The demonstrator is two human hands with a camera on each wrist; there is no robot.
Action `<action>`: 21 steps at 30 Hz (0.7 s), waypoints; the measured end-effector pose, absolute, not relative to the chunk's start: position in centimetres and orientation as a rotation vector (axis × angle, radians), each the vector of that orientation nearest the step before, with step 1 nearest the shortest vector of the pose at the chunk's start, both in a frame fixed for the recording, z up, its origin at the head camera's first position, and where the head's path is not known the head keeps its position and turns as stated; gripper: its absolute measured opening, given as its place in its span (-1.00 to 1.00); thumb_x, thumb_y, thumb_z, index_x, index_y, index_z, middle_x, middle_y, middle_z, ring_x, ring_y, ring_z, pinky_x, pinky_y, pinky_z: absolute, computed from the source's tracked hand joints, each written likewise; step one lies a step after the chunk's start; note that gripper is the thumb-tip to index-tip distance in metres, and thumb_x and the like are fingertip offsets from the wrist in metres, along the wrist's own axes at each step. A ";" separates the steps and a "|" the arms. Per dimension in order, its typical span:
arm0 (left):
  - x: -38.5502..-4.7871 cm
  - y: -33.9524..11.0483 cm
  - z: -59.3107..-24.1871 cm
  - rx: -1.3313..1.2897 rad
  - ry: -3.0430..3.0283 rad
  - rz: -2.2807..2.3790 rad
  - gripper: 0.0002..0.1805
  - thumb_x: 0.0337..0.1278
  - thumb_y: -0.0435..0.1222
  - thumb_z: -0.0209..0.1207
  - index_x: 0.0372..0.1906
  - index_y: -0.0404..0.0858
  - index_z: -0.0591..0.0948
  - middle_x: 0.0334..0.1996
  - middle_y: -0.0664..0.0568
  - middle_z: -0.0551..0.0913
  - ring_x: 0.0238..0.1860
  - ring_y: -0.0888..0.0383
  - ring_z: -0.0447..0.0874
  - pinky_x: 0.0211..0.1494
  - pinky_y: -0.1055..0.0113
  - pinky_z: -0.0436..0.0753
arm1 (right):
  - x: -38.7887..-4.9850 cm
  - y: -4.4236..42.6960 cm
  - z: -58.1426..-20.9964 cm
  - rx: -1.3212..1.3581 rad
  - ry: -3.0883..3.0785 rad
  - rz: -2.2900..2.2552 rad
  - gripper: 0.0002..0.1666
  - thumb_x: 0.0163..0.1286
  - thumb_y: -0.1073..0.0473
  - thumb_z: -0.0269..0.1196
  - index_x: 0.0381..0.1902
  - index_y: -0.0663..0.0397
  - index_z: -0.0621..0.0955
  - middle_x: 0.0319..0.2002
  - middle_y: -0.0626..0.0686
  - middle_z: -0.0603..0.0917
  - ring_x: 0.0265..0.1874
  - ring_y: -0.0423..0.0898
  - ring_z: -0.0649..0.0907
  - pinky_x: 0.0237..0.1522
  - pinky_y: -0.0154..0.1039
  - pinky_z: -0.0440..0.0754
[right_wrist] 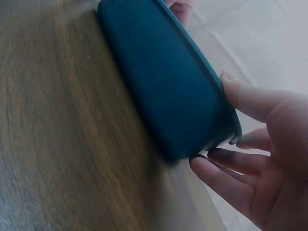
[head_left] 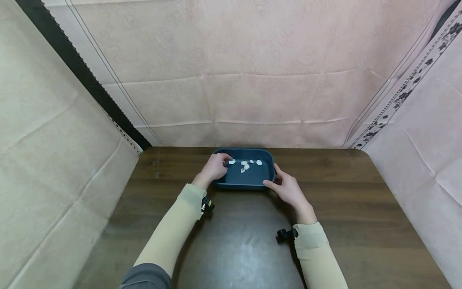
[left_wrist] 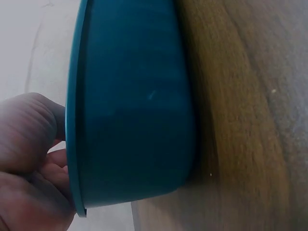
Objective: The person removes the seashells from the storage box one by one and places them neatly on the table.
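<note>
On the table (head_left: 249, 224), the right hand (head_left: 290, 190) grips a blue tray (head_left: 238, 177), likely light and stiff, by its end; inside lie white pieces (head_left: 247, 166), probably best pinched edgewise. Whether the left hand (head_left: 214, 167) holds one is unclear.

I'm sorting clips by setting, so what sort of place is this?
Probably a makeshift recording booth: pale cloth hangings surround a wooden table on three sides, and small black wrist-worn devices are in view.
</note>
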State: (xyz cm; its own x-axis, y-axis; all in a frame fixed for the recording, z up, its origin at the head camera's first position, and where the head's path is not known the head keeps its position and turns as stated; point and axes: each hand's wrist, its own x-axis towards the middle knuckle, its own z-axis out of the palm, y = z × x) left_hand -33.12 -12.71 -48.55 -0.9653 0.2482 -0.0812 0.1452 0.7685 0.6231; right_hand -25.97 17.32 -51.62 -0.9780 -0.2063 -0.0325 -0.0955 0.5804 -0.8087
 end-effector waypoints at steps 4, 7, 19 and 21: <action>-33.2 -12.4 -48.8 0.332 2.802 0.881 -0.48 0.34 -0.61 0.11 0.34 -0.28 0.66 0.28 -0.15 0.66 0.22 -0.03 0.61 0.35 0.02 0.60 | -26.0 17.3 -51.7 -0.260 2.684 -1.363 0.07 0.54 -0.18 0.36 0.74 0.09 0.11 0.55 0.31 0.39 0.31 0.24 0.63 0.29 0.21 0.59; -33.2 -12.2 -48.9 0.327 2.800 0.861 -0.46 0.31 -0.63 0.11 0.33 -0.27 0.67 0.28 -0.15 0.66 0.23 -0.01 0.61 0.37 0.04 0.59 | -26.0 17.3 -51.7 -0.263 2.679 -1.364 0.08 0.54 -0.19 0.36 0.74 0.07 0.11 0.55 0.30 0.40 0.31 0.22 0.64 0.30 0.20 0.59; -33.7 -12.4 -49.5 0.415 2.791 0.905 -0.53 0.42 -0.60 0.11 0.32 -0.29 0.68 0.28 -0.14 0.67 0.20 -0.03 0.64 0.34 0.04 0.60 | -25.9 17.5 -51.6 -0.261 2.675 -1.349 0.11 0.52 -0.26 0.35 0.74 0.05 0.10 0.54 0.31 0.41 0.32 0.23 0.62 0.29 0.21 0.59; -33.7 -12.4 -49.7 0.435 2.803 0.872 -0.56 0.46 -0.57 0.12 0.31 -0.28 0.69 0.30 -0.12 0.67 0.25 -0.02 0.63 0.38 0.05 0.58 | -25.9 17.5 -51.6 -0.264 2.672 -1.352 0.11 0.53 -0.25 0.35 0.74 0.05 0.09 0.54 0.31 0.41 0.32 0.23 0.62 0.29 0.21 0.59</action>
State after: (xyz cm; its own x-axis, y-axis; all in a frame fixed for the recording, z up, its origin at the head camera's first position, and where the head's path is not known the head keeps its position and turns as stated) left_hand -33.69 -12.40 -49.66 -0.9421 0.3260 -0.0781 0.2242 0.7859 0.5762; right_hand -25.88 17.52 -51.62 -0.9756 -0.2158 -0.0411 -0.0947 0.5818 -0.8078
